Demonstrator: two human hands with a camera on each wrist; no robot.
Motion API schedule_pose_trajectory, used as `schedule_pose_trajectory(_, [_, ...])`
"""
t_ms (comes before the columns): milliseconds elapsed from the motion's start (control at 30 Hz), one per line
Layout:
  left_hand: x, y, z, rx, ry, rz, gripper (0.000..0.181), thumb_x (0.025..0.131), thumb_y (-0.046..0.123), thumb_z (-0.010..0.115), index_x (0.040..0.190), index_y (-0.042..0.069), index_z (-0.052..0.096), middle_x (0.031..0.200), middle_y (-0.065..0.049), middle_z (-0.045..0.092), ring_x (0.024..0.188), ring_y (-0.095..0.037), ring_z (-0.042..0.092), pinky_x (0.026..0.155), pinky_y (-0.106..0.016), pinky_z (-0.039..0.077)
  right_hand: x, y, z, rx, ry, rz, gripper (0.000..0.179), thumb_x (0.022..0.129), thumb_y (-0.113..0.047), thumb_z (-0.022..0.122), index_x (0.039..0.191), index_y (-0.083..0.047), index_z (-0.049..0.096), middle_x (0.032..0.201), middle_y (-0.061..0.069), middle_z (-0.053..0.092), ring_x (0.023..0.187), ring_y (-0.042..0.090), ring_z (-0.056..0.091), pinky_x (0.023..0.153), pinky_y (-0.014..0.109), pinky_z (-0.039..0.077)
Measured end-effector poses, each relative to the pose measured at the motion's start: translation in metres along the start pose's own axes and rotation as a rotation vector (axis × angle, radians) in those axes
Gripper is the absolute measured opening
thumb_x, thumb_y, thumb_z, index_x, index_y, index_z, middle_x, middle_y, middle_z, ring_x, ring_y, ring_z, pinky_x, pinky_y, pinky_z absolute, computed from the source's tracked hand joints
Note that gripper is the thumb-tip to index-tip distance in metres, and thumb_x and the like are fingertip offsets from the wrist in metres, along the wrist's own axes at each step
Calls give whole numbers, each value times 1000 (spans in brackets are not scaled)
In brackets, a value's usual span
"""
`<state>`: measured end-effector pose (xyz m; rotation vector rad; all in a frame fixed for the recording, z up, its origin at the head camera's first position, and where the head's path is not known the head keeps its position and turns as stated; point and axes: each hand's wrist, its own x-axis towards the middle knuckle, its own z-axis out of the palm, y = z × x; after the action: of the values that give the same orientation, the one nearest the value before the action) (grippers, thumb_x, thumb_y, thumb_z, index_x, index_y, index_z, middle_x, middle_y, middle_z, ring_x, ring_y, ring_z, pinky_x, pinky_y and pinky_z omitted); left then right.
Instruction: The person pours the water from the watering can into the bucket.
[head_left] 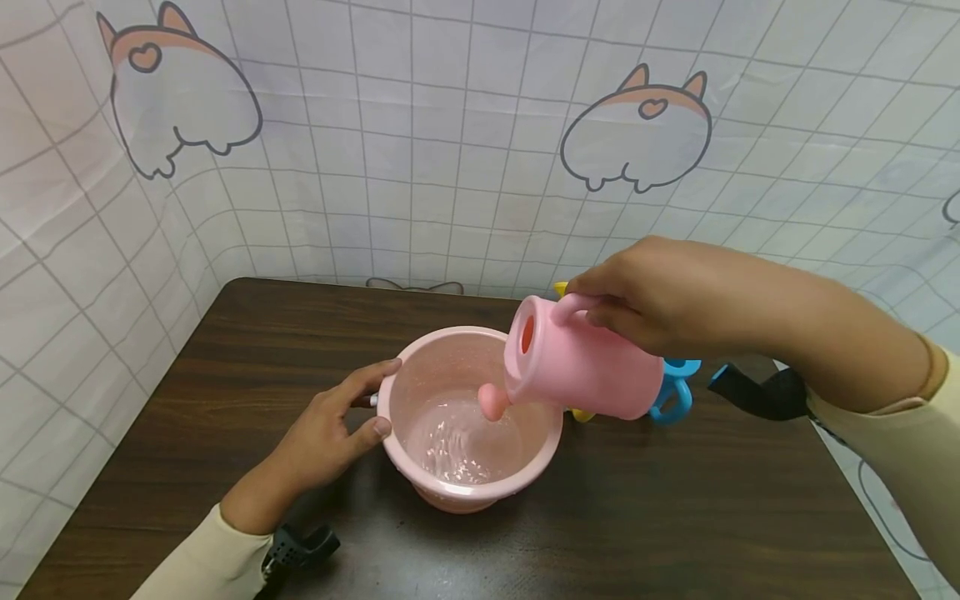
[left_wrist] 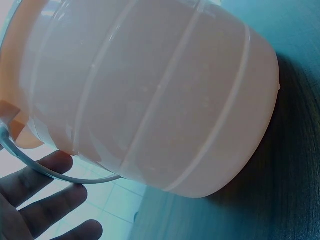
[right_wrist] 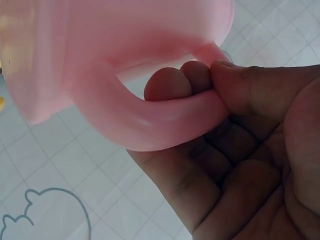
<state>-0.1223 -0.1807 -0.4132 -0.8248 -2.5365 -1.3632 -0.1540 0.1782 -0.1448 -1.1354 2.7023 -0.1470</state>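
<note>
My right hand (head_left: pixel 660 296) grips the handle of a pink toy watering can (head_left: pixel 592 367), its fingers curled round the loop (right_wrist: pixel 160 125) in the right wrist view. The can is tipped left, its round spout head (head_left: pixel 493 402) pointing down over the opening of a pale pink bucket (head_left: pixel 468 490). Rippling water (head_left: pixel 457 446) lies in the bucket, which stands on the table. My left hand (head_left: pixel 322 433) rests against the bucket's left rim, thumb and forefinger at the edge. In the left wrist view its other fingers (left_wrist: pixel 55 205) extend loosely beside the thin bail handle (left_wrist: pixel 65 177).
Behind the watering can, a blue toy piece with a loop handle (head_left: pixel 675 396) and a yellow thing (head_left: pixel 582 415) are partly hidden. The dark wooden table (head_left: pixel 637 517) meets a white grid-patterned curtain (head_left: pixel 465 150) at its back and left. A dark cable (head_left: pixel 416 288) lies along the back edge.
</note>
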Motion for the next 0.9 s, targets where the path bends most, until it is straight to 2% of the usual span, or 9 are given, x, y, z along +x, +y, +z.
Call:
schedule_pose_trajectory(133, [0,0,0,1,3,9,61,101,39,65,156,26,43,134,-6,65,110,-25,67,91,-58,53,4,-3,-3,1,-27,3,12,103,-18,61,95,-23,68,74,-9,59,69,8,56,63,31,50])
schedule_pose_trajectory(267, [0,1,0,1,2,8,61,101,39,65,156,26,43,134,-6,65,110,-24,67,90,-60,53,6,-5,-5,-5,-49,20,13,103,-19,61,106,-25,72,77,-9,62,70,9,58,65,32,51])
schedule_pose_trajectory(367, [0,1,0,2,1,1,61,100,38,65,155,26,43,134,-7,65,110,-25,67,90,-61,52,8,-9,-7,-15,-67,24,15,103,-18,61,106,-27,72,77,-8,62,69,9,58,65,32,51])
schedule_pose_trajectory(500, [0,1,0,2,1,-4,61,100,37,65,155,26,43,134,-6,65,110,-24,67,90,-61,52,13,-13,-9,-33,-82,16,17,102,-16,60,91,-26,68,69,-7,58,65,10,56,62,32,49])
schedule_pose_trajectory(567, [-1,1,0,1,5,-1,61,100,38,66,155,26,43,133,-5,65,110,-23,66,90,-61,52,16,-15,-10,-42,-88,16,18,102,-16,60,88,-25,67,68,-7,57,65,11,56,62,32,49])
schedule_pose_trajectory(733, [-1,1,0,3,17,10,60,100,39,66,155,25,44,132,-5,66,109,-21,66,91,-60,52,21,-20,-13,-54,-108,43,16,102,-17,61,92,-24,71,72,-5,60,70,13,58,65,32,51])
schedule_pose_trajectory(833, [-1,1,0,6,11,-5,60,100,38,66,155,27,43,132,-4,65,110,-22,66,91,-61,52,22,-22,-14,-57,-113,58,17,102,-17,60,95,-24,73,76,-5,62,73,15,59,67,33,51])
schedule_pose_trajectory(900, [0,1,0,8,6,-11,61,100,38,66,156,28,43,133,-5,65,110,-23,67,91,-61,52,23,-23,-14,-62,-117,66,18,102,-17,58,92,-23,72,76,-4,61,74,15,59,67,33,51])
